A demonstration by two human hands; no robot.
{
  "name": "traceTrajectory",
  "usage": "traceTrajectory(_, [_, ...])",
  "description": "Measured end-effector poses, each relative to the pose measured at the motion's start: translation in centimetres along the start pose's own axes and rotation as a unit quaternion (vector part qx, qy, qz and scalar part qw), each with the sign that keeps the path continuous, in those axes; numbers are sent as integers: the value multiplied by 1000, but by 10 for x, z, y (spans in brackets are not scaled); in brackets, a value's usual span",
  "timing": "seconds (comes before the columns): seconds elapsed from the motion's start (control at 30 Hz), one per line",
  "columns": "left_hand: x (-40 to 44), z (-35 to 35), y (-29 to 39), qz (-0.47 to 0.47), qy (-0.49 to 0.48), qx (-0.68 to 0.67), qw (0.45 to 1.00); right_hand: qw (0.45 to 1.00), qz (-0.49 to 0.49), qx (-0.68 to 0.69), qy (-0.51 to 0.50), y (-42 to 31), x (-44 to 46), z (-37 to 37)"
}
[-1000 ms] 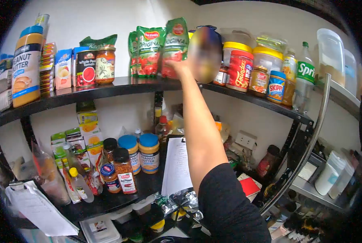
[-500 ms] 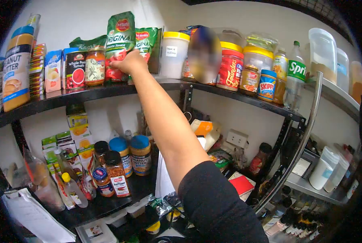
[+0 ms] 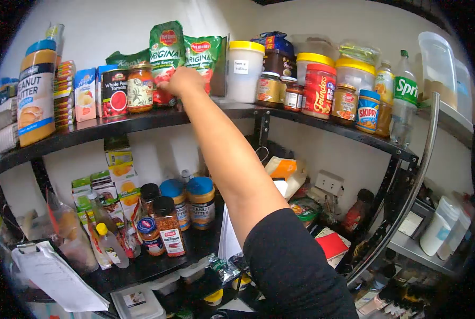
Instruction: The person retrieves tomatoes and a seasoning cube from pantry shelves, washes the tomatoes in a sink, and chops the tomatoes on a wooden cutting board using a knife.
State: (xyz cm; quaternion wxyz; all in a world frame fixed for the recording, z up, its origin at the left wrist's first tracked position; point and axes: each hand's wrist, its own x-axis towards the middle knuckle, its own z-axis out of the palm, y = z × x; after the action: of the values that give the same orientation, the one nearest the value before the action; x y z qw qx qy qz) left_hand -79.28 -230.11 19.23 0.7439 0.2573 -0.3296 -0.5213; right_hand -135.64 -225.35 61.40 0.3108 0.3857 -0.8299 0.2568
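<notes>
"As your right hand [image 3: 188, 84] touches the glossy sauce pouch [image 3: 166, 50], upper left of centre, how closed is its grip?"

"Most of your fingers are hidden; I can't tell."

"Counts?"

"At least two pouches [image 3: 201, 53]; lower left of centre, two cylindrical peanut butter jars [image 3: 201, 204], one clear jar of pepper flakes [image 3: 166, 219]."

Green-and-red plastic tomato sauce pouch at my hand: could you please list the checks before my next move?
1. Right hand on the green-and-red plastic pouch: ok, at its lower part.
2. Pouch upright: ok, roughly.
3. Base resting on the long black shelf: cannot tell.
4. Clear gap to the pale-labelled glass jar on the left: not ok, none shows.
5. Left hand ready: cannot tell, out of view.
</notes>
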Motion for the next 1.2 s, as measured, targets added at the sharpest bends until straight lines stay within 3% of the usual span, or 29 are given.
traceTrajectory(0.03, [-10, 22, 5, 22, 76, 38, 996, 1000, -5, 17, 4, 3, 4, 3])
traceTrajectory(0.13, [6, -12, -9, 66, 8, 50, 997, 994, -77, 56, -53, 7, 10, 3])
traceTrajectory(0.23, [17, -31, -14, 40, -55, -23, 997, 991, -94, 10, -90, 2, 10, 11])
traceTrajectory(0.3, [8, -23, -6, 31, -44, -12, 998, 988, -53, 31, -140, -1, 6, 13])
traceTrajectory(0.5, [-13, -6, 9, 39, -24, 19, 999, 965, -179, -72, -180, 15, 30, 25])
traceTrajectory(0.53, [-15, -5, 11, 44, -16, 28, 999, 970, -149, -50, -185, 24, 40, 18])
traceTrajectory(0.57, [-17, -5, 12, 44, -3, 29, 999, 974, -158, -84, -139, 31, 23, -11])
traceTrajectory(0.67, [-20, -12, 14, 35, 25, 45, 998, 993, -116, -11, 7, 68, 21, -44])
traceTrajectory(0.73, [-18, -22, 17, 17, 25, 77, 997, 984, -136, -99, 49, 97, 41, -52])
traceTrajectory(0.77, [-5, -36, 9, 28, 23, 22, 999, 988, -122, 1, 91, 102, 26, -62])
traceTrajectory(0.8, [4, -50, -4, 38, 21, -31, 999, 987, -136, -20, 88, 110, 8, -72])
traceTrajectory(0.87, [-5, -29, -1, 50, 78, -12, 996, 982, -166, -4, 92, 134, 11, -60])
traceTrajectory(0.93, [-10, -27, 0, 40, 22, 19, 999, 984, -154, 30, 90, 155, 8, -44])
traceTrajectory(1.0, [-22, 8, 2, 47, 82, 37, 995, 980, -173, 19, 96, 166, 4, -27])
traceTrajectory(1.2, [-29, 35, -7, 50, -14, -16, 999, 982, -171, 54, 59, 174, -23, -11])
